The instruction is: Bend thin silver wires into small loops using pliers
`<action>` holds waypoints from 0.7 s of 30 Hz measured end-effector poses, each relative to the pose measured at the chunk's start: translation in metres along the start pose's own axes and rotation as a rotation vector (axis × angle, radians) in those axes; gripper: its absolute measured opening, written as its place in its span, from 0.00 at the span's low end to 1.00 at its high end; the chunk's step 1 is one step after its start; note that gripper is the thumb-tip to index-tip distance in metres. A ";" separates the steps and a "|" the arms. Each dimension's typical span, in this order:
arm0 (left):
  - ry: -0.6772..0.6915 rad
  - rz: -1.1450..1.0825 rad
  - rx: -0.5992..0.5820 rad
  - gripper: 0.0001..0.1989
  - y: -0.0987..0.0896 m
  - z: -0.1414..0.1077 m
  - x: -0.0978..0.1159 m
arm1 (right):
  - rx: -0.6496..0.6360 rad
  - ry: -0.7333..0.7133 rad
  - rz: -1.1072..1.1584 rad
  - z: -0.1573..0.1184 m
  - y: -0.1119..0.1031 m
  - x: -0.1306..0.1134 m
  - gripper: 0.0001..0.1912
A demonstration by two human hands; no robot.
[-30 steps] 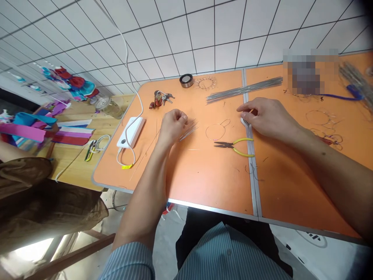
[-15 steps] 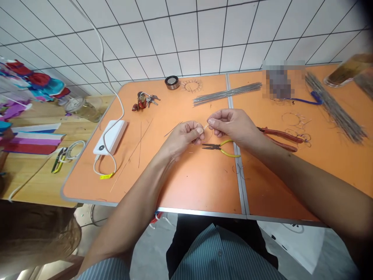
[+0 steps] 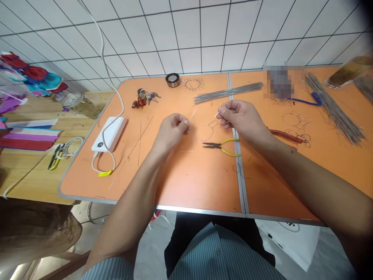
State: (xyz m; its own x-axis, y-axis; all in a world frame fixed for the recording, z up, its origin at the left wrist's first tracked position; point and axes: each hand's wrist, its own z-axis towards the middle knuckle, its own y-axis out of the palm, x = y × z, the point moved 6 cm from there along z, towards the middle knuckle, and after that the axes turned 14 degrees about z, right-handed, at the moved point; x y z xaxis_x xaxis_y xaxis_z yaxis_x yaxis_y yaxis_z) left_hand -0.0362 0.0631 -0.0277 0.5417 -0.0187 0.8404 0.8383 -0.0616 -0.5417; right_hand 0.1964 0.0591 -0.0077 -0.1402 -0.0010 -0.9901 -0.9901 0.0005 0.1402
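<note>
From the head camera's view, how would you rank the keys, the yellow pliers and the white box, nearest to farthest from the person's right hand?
1. Yellow pliers: on the near side of the right hand, slightly left.
2. Keys: well to its left, toward the wall.
3. White box: farthest left, near the table's edge.
</note>
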 end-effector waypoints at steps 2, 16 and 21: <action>-0.038 0.305 0.098 0.05 -0.018 0.005 -0.007 | -0.001 -0.003 -0.042 0.003 -0.008 -0.005 0.11; 0.238 0.042 0.029 0.11 0.013 -0.012 0.021 | -0.139 0.003 -0.145 -0.006 0.012 -0.004 0.09; 0.143 -0.187 -0.111 0.12 0.033 -0.023 0.027 | -0.160 -0.044 -0.128 -0.010 0.024 -0.001 0.08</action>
State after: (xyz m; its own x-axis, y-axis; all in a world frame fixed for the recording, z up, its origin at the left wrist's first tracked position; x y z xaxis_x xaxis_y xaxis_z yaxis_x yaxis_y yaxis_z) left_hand 0.0050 0.0373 -0.0229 0.3575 -0.1369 0.9238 0.9067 -0.1862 -0.3784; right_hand 0.1726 0.0493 -0.0033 -0.0163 0.0533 -0.9984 -0.9878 -0.1553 0.0078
